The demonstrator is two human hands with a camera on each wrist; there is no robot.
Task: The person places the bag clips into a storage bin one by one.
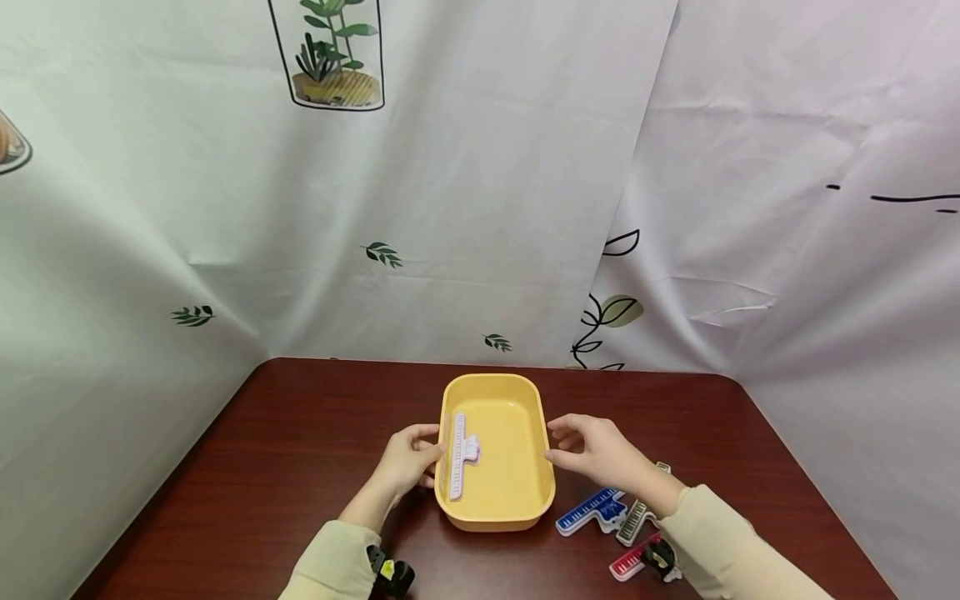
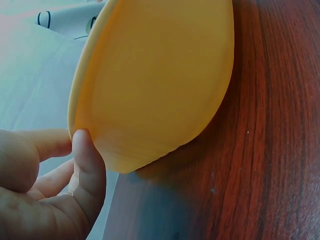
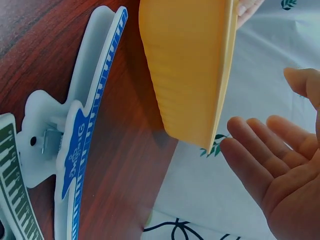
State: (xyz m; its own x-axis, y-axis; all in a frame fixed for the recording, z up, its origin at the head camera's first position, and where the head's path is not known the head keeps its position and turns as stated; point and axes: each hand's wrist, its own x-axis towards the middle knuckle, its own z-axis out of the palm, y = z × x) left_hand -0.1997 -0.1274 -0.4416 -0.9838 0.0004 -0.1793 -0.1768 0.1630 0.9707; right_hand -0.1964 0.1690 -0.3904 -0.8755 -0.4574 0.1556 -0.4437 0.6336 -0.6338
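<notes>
A yellow rectangular tray (image 1: 517, 475) sits near the middle of the table, with a pale pink clip (image 1: 457, 467) printed with piano keys lying along its left inside. My left hand (image 1: 405, 460) pinches the tray's left rim; in the left wrist view its thumb and fingers (image 2: 89, 160) close over the edge. Beside the right rim is my right hand (image 1: 596, 450), its fingers loosely spread and holding nothing. Below it on the table lie a blue clip (image 1: 588, 511), a dark green clip (image 1: 634, 523) and a red clip (image 1: 627, 563), the latter two partly covered by my right arm.
A dark reddish wood table (image 1: 300, 483) has rounded far corners. White printed cloth (image 1: 487, 208) hangs behind it and along the sides. Black wrist cameras stand out from both sleeves, the right one (image 1: 660, 557) overlapping the red clip in the head view.
</notes>
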